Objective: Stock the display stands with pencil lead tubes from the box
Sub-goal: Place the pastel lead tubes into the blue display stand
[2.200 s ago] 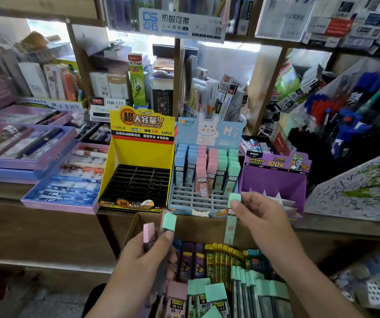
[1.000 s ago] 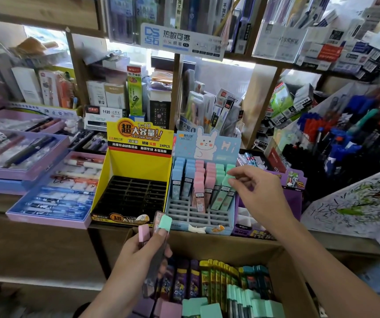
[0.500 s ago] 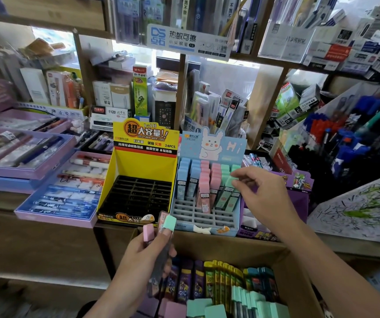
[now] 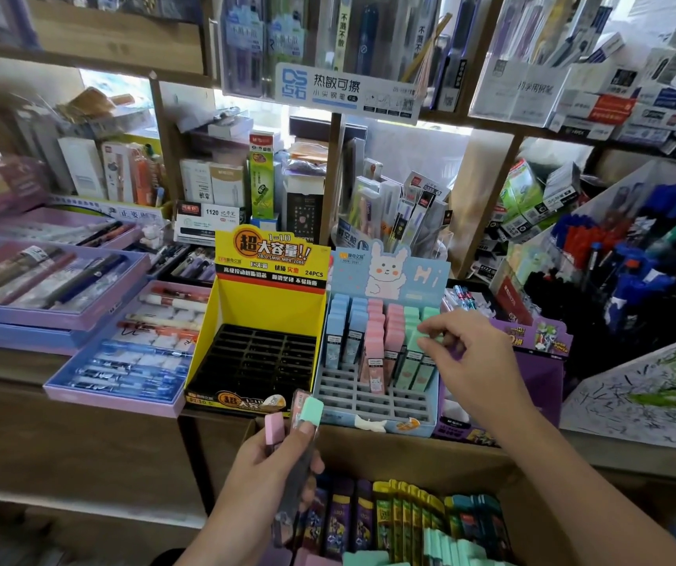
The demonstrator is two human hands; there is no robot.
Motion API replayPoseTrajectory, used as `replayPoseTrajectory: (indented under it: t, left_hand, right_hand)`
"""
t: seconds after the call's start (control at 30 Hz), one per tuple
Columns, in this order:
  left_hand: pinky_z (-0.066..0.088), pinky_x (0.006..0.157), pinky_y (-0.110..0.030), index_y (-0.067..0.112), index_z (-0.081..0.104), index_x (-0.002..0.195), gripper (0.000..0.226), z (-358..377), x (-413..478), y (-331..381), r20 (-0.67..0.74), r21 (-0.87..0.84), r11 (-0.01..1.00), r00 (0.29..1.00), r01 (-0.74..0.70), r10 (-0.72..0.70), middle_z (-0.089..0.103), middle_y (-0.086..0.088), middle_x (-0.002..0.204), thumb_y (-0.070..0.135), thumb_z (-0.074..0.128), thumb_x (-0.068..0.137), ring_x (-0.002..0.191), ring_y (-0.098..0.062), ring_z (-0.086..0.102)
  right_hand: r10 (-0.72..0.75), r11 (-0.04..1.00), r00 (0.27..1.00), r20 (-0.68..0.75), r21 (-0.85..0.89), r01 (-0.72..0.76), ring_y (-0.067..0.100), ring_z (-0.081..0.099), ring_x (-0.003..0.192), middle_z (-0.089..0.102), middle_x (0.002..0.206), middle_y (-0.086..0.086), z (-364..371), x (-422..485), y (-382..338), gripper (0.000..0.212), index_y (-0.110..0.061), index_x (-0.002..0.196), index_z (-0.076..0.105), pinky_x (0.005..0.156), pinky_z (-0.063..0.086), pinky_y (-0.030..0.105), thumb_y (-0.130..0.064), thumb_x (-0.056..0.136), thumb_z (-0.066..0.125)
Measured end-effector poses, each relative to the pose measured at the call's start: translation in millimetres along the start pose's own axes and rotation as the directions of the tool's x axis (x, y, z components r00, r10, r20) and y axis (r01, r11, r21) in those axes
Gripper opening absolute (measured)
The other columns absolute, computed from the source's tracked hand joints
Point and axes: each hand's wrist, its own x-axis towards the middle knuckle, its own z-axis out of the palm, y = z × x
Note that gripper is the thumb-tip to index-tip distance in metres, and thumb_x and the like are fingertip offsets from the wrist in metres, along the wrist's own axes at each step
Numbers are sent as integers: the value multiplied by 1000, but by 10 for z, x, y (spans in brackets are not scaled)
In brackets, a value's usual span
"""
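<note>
Change: green lead tube (image 4: 425,370) carried from cardboard box (image 4: 393,447) into rabbit stand (image 4: 369,403), green column.
Right hand (image 4: 469,361): pinching its cap.
Left hand (image 4: 265,475): grips pink and green tubes (image 4: 311,411).
Remaining: front slots, yellow stand (image 4: 261,361) vacant.

One head cam, facing fwd/down, close over box (image 4: 410,455) & stands (image 4: 369,398).

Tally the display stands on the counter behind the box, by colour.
yellow stand: 1
light-blue stand: 1
purple stand: 1
Total: 3
</note>
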Motion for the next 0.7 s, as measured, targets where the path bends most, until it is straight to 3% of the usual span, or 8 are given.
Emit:
replayPoseTrajectory:
  t: [0.17, 0.3, 0.47, 0.53, 0.6, 0.7]
  left_hand:
    - [43, 40, -27, 2, 69, 86, 41, 23, -4, 11, -39, 10, 1000, 999, 2, -1, 67, -20, 71, 41, 74, 76, 44, -24, 53]
    - [43, 40, -27, -5, 69, 95, 37, 16, -8, 24, -61, -9, 999, 997, 42, -42, 67, -21, 71, 32, 71, 89, 44, -25, 54]
    - [41, 38, -27, -13, 66, 104, 32, 13, -43, 48, -19, -86, 993, 997, 77, -79, 64, -24, 70, 16, 55, 100, 43, -26, 51]
    - [40, 37, -27, -15, 65, 102, 31, 40, -60, 74, 5, -111, 991, 997, 72, -72, 63, -26, 70, 14, 54, 98, 42, -27, 51]
    - [41, 39, -28, -13, 68, 99, 33, 81, -76, 104, 40, -127, 991, 998, 47, -42, 63, -28, 74, 19, 61, 91, 45, -27, 51]
    - [41, 43, -29, -10, 68, 102, 36, 104, -101, 121, 96, -142, 990, 995, -1, 15, 66, -29, 84, 23, 72, 87, 50, -27, 52]
  right_hand:
    - [-87, 990, 996, 10, -107, 88, 7, 51, 89, 65, 87, -3, 31, 2, 14, 8, -10, 90, 79, 86, 37, 3, -4, 84, 81]
    - [-92, 986, 996, 10, -138, 93, 17, 55, 92, 62, 88, -2, 40, 6, 38, 8, -6, 93, 80, 84, 39, 6, -6, 85, 80]
    - [-109, 983, 994, -19, -149, 105, 17, 55, 95, 61, 92, -1, 22, -32, -35, 11, -6, 94, 79, 84, 40, 12, -2, 84, 80]
    - [-116, 991, 991, -61, -72, 112, 13, 58, 93, 63, 93, -4, 24, -89, -122, 13, -9, 94, 77, 84, 44, 15, -1, 84, 79]
    - [-40, 993, 998, -56, 112, 46, 9, 61, 83, 65, 87, -13, 41, -174, -242, 16, -17, 94, 76, 75, 48, 15, -3, 86, 77]
    - [147, 907, 982, 119, 380, -182, 10, 69, 81, 73, 86, -12, 124, -301, -417, 21, -29, 97, 76, 70, 57, 20, -9, 90, 76]
